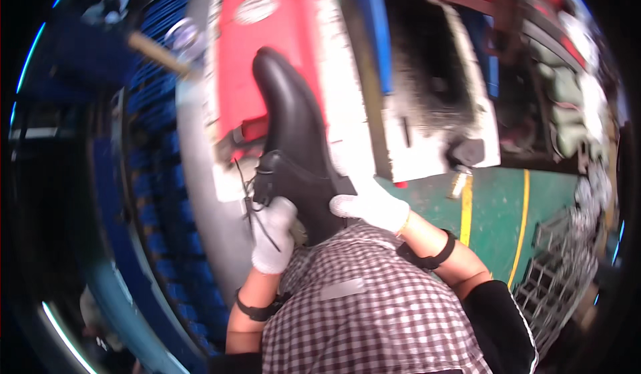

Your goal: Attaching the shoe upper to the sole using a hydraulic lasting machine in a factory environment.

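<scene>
A black leather boot (pixel 294 117) lies in front of me, its toe pointing away and its shaft toward my checked apron. My left hand (pixel 272 237), in a white glove, closes on the left edge of the shaft beside a dark strap or buckle. Thin black laces or cords (pixel 252 210) hang there, blurred. On the other side my right hand (pixel 374 207), also gloved in white, grips the shaft's right edge with the thumb on the leather. The fingers behind the shaft are hidden.
Beyond the boot stands a red machine housing (pixel 267 24) on a white base. A blue upright bar (pixel 374 34) and a white, black-stained machine panel (pixel 441 107) are at the right. Blue racks (pixel 160 194) run along the left. Wire baskets (pixel 554 267) stand on the green floor (pixel 434 204).
</scene>
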The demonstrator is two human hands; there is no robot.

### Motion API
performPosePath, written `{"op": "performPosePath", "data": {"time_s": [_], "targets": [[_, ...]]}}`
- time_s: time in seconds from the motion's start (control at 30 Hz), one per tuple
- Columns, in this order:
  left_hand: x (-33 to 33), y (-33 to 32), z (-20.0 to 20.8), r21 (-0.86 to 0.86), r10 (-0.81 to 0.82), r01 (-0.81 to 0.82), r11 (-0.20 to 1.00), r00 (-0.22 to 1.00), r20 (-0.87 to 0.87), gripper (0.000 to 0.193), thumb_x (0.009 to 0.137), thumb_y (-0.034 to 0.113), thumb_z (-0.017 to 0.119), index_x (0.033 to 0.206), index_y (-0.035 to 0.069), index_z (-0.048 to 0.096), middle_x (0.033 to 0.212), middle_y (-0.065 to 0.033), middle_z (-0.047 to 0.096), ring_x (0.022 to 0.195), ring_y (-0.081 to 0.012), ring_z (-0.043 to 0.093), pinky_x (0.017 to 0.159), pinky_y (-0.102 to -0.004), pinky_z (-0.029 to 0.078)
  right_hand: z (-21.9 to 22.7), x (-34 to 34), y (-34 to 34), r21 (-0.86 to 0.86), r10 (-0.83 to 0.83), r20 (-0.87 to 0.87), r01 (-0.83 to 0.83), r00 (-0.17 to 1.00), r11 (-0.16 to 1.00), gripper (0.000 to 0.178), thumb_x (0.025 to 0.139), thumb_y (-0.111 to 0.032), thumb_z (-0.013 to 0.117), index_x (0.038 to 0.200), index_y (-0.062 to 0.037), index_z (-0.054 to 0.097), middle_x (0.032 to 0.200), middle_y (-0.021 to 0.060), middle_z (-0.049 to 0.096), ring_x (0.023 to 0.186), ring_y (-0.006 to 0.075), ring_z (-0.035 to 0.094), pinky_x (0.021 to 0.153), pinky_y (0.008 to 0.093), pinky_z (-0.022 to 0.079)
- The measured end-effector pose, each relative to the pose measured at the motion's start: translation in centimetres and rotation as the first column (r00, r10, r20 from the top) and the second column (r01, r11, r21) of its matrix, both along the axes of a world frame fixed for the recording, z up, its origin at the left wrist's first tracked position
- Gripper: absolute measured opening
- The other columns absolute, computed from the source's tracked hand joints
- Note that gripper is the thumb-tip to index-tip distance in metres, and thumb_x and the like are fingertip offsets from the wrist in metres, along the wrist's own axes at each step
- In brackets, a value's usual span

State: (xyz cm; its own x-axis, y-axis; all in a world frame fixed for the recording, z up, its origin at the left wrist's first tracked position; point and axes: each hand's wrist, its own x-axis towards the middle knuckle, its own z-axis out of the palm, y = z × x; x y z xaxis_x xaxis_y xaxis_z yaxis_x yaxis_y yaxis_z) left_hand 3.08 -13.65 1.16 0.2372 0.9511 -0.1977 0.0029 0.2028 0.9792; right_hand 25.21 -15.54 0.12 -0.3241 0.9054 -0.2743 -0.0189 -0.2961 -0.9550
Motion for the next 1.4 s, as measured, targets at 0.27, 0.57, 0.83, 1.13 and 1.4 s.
{"op": "performPosePath", "data": {"time_s": [0.27,0.57,0.83,1.13,1.4], "targets": [[14.4,8.6,2.4,-0.039,-0.296,0.297,0.954,0.954,0.039,0.076,0.109,0.037,0.060,0.164,-0.006,0.029,0.167,-0.0236,0.038,0.154,-0.0301,0.040,0.127,-0.0385,0.031,2.1,11.4,-2.2,0.214,-0.445,0.234,0.400,0.865,0.891,0.098,0.083,-0.056,0.083,0.159,-0.0045,0.050,0.156,0.0212,0.052,0.145,0.0329,0.048,0.124,0.0426,0.034],[22.8,13.1,9.0,0.552,0.016,-0.206,0.808,0.944,0.330,0.061,0.104,0.015,0.068,0.156,-0.003,0.043,0.152,-0.0217,0.053,0.143,-0.0293,0.052,0.121,-0.0403,0.040,0.0,23.2,9.1,0.421,-0.590,0.763,0.490,0.265,0.764,0.073,0.082,-0.039,0.079,0.150,-0.0191,0.062,0.129,0.0302,0.060,0.123,0.0412,0.063,0.108,0.0449,0.050],[27.2,17.6,18.0,0.868,-0.093,-0.080,0.489,0.985,0.144,0.056,0.103,0.023,0.066,0.152,0.001,0.050,0.148,-0.0210,0.058,0.138,-0.0310,0.057,0.118,-0.0404,0.043,-4.9,23.7,11.9,0.419,-0.439,0.899,0.304,-0.003,0.856,0.074,0.086,-0.047,0.076,0.155,-0.0315,0.054,0.129,0.0255,0.057,0.122,0.0429,0.060,0.098,0.0508,0.055],[33.0,22.3,24.0,0.882,-0.484,0.457,0.115,0.801,-0.352,0.052,0.102,0.027,0.063,0.149,0.005,0.054,0.143,-0.0225,0.062,0.134,-0.0339,0.060,0.116,-0.0412,0.045,-3.5,23.7,11.4,0.251,-0.299,0.950,0.352,0.086,0.902,0.083,0.086,-0.050,0.076,0.162,-0.0317,0.045,0.144,0.0291,0.051,0.136,0.0464,0.053,0.109,0.0521,0.051],[31.7,18.3,21.1,0.868,-0.174,0.469,0.166,0.880,-0.442,0.045,0.093,0.027,0.071,0.133,0.007,0.068,0.119,-0.0224,0.071,0.115,-0.0383,0.068,0.101,-0.0451,0.053,-4.9,27.7,2.0,0.407,-0.748,0.498,0.644,0.439,0.648,0.093,0.093,-0.036,0.077,0.164,0.0031,0.032,0.159,0.0290,0.046,0.148,0.0398,0.045,0.121,0.0431,0.038]]}}
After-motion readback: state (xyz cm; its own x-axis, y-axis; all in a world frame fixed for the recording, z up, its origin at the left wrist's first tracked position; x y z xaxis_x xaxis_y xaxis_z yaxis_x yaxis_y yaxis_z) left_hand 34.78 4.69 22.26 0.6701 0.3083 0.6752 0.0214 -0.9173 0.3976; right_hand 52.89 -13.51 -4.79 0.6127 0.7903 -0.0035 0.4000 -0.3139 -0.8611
